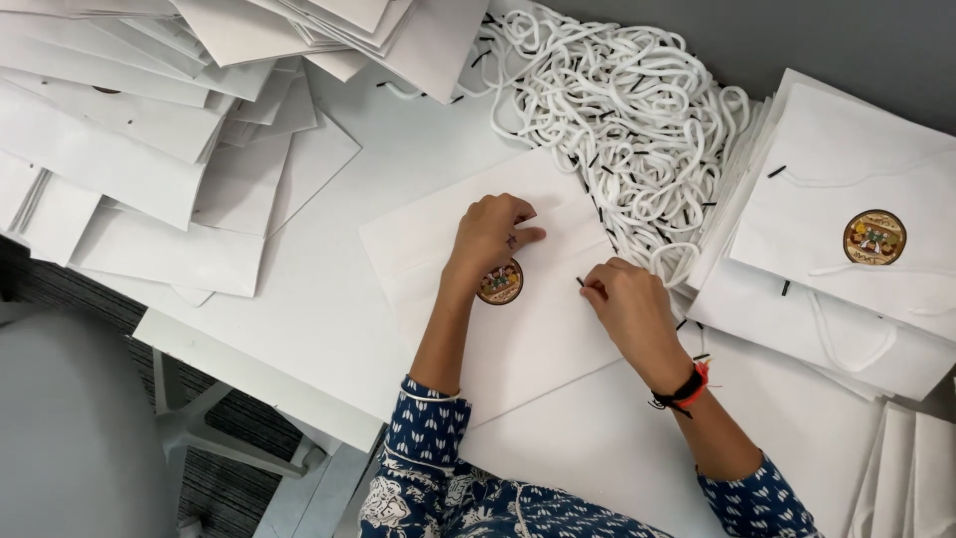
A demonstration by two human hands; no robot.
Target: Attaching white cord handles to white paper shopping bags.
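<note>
Left hand presses flat on the white paper bag at table centre, fingers curled, just above its round gold seal. Right hand pinches a black-tipped cord end against the bag. Another sealed bag tops the right stack; white cords lie heaped behind.

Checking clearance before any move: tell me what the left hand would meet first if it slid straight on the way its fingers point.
Probably the heap of white cords. The left hand points up-right across the flat white bag.
</note>
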